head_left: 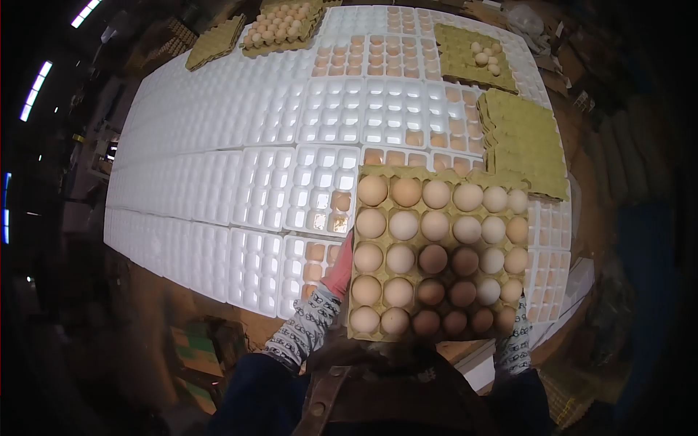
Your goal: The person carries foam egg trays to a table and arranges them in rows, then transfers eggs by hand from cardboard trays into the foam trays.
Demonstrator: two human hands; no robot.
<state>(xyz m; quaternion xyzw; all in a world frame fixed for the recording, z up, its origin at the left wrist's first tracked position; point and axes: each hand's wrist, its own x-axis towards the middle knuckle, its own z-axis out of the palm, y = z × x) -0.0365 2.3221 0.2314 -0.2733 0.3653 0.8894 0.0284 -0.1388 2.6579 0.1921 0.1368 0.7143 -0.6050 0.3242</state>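
Eggs (435, 227) fill every cup of the tray (383, 275) we hold in front of us, over the near right of the white trays (265, 187). Our left hand (338, 270) is at its left edge; our right hand is hidden, only its sleeve (515, 349) showing. Both sets of fingers are out of sight, so we cannot tell how they close. We would do well to bear both sides evenly and move smoothly, as a tilt could roll eggs out. Farther off lie a stack (523, 145) and another loaded carton (314, 22).
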